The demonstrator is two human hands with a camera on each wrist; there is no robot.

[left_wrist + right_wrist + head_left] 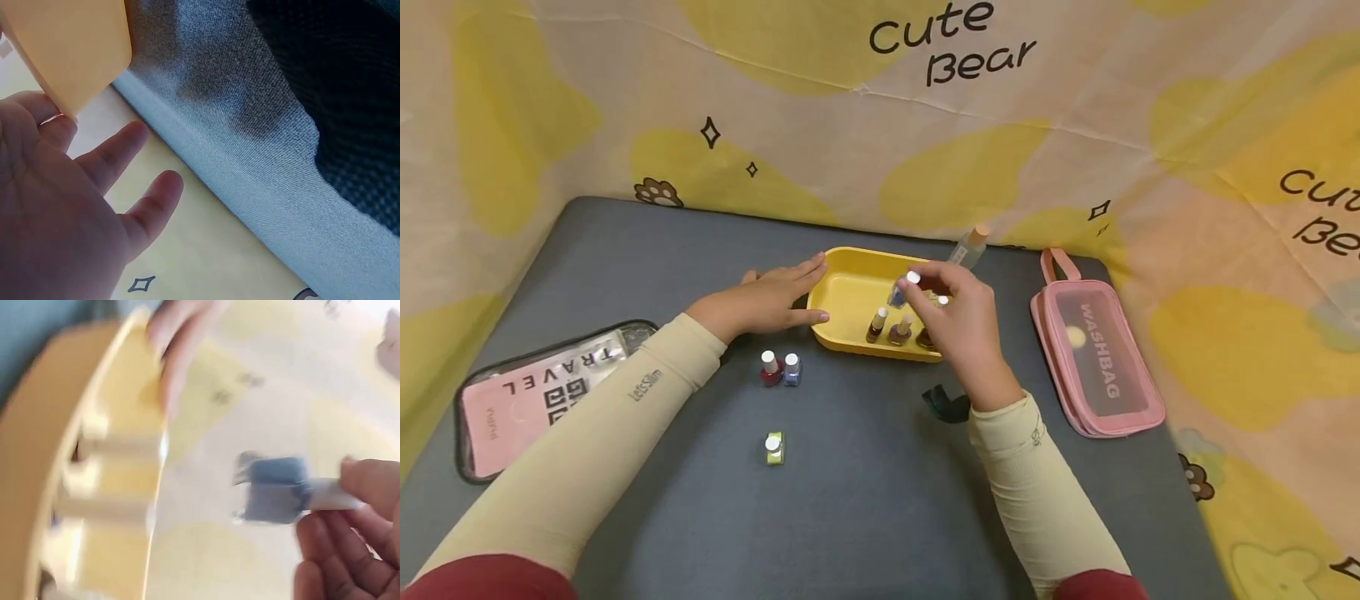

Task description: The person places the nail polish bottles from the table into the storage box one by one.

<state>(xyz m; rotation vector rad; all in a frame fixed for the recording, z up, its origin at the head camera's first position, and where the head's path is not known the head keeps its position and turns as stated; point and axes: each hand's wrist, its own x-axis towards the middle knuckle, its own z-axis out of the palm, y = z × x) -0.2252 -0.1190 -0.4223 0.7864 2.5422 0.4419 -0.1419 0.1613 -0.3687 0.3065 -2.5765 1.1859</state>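
My right hand (964,321) pinches a blue nail polish bottle (898,293) by its white cap, above the yellow tray (842,292). In the right wrist view the blue bottle (275,489) is held clear of the tray (69,394), with the right hand's fingers (369,487) on the cap. Several bottles stand in the tray's right part, among them a dark one (876,327) and a purple one (900,332). My left hand (767,300), fingers spread, touches the tray's left end; the left wrist view shows that hand (69,187) against the tray's side (75,50).
Left of the tray's front lie a red bottle (770,369) and a light blue bottle (792,371); a green bottle (774,448) is nearer. A clear bottle (967,250) stands behind the tray. A pink washbag (1097,358) lies right, a travel pouch (542,392) left.
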